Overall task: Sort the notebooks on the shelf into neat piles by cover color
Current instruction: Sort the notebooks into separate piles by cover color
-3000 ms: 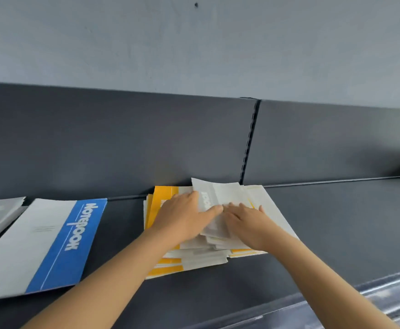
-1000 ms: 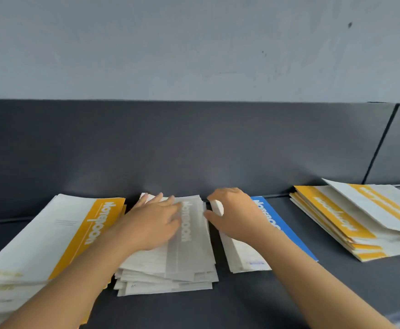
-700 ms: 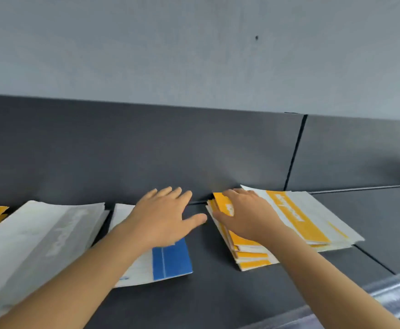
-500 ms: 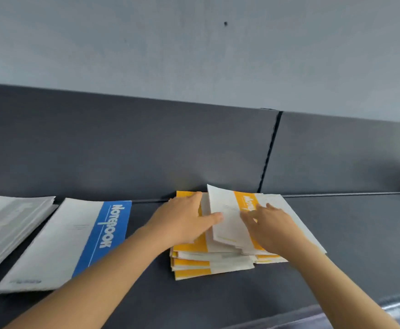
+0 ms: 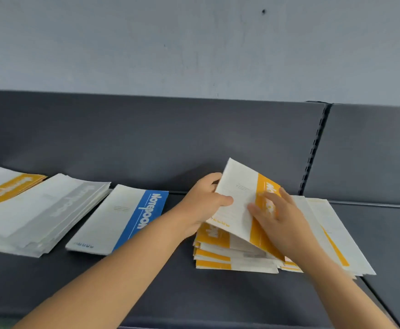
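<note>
A yellow-striped notebook (image 5: 239,200) is tilted up off the mixed pile (image 5: 232,260) of yellow notebooks at the right. My left hand (image 5: 203,205) grips its left edge, thumb on the cover. My right hand (image 5: 277,219) lies with straight fingers across its yellow stripe. A blue-striped notebook (image 5: 123,219) lies flat to the left of the pile. Further left sits a grey-striped pile (image 5: 40,212), and a yellow-striped pile (image 5: 2,188) shows at the far left edge.
The dark grey shelf (image 5: 194,293) has a back panel with a slotted upright (image 5: 315,148) at the right. Bare shelf surface lies to the right of the mixed pile and along the front edge.
The top yellow-striped notebook has been lifted and tilted up from the pile by both hands. The view has shifted left, showing the grey and far-left yellow piles again.
</note>
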### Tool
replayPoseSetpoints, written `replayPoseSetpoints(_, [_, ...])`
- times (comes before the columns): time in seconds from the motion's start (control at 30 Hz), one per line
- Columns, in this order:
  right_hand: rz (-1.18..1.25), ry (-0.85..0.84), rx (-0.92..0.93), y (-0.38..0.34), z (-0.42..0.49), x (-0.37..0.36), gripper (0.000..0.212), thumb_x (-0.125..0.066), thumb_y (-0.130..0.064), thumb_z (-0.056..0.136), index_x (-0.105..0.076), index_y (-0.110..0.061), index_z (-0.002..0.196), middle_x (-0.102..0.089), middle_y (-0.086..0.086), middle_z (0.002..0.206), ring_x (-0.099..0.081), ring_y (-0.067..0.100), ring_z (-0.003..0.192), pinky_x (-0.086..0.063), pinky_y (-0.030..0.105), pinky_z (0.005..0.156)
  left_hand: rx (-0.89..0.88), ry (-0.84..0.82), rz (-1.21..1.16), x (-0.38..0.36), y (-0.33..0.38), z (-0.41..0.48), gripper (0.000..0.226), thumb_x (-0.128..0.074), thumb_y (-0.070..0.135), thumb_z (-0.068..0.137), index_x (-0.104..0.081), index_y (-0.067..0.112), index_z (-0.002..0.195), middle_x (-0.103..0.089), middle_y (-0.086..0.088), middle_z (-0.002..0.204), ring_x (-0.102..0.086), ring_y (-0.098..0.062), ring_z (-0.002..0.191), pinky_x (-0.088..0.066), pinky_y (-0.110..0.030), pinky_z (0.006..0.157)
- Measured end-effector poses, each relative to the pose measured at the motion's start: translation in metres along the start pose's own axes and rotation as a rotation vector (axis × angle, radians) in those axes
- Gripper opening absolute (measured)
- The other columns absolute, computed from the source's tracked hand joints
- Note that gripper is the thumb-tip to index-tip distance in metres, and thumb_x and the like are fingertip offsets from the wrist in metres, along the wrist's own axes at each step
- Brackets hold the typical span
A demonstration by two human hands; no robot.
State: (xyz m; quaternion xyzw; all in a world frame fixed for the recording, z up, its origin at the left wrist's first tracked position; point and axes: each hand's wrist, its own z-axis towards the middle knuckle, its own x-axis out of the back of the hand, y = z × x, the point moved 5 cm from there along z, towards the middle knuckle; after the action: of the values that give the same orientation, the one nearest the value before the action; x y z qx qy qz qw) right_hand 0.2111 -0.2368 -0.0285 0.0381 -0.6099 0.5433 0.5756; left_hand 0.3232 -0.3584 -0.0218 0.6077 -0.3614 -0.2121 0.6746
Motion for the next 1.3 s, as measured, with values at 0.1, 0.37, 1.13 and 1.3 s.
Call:
replayPoseSetpoints(0.1, [0.119,0.002,-0.014,-0.037,0.001,-0.013,0.056,-0.061,-0.042,0.088,-0.045,-0.022,0.138,-0.030,-0.003,0.152,-0.042,0.023,0.130,-0.038,0.033,0.098,-0.060,0.054,0.069,0.048,0.003,-0.019,0.045,-0.060,0.003,0.090,-0.052,0.025,0.128,-0.067,0.004,0.118,-0.064,-0.016,0.107,-0.056,-0.034,0.084])
replayPoseSetpoints(0.37, [0.105,-0.156,0.150,-0.182,-0.014,-0.124,0.053,-0.068,-0.036,0.084,-0.050,-0.026,0.133,-0.036,-0.004,0.148,-0.045,0.017,0.124,-0.036,0.025,0.090,-0.103,0.189,0.641,0.209,-0.018,-0.071,0.046,-0.070,0.023,0.084,-0.051,0.024,0.126,-0.056,0.011,0.121,-0.053,-0.012,0.113,-0.045,-0.029,0.091])
replayPoseSetpoints(1.13, [-0.582,-0.523,0.315,-0.430,-0.036,-0.401,0.079,0.009,-0.067,0.084,0.011,-0.026,0.151,0.012,0.004,0.160,0.011,0.024,0.147,0.005,0.045,0.119,0.125,-0.089,1.458,0.540,-0.154,-0.111,0.081,-0.007,0.066,0.095,0.011,0.014,0.154,0.017,-0.003,0.161,0.015,-0.019,0.149,0.002,-0.039,0.122])
replayPoseSetpoints(1.3, [-0.446,-0.494,0.328,-0.428,-0.045,-0.380,0.101,0.022,-0.079,0.062,0.009,-0.033,0.151,0.012,0.003,0.160,0.019,0.021,0.145,0.008,0.044,0.119,0.012,0.030,1.581,0.518,-0.123,-0.106,0.074,-0.007,0.060,0.097,-0.002,0.016,0.156,0.000,-0.011,0.163,0.006,-0.026,0.150,-0.004,-0.043,0.122])
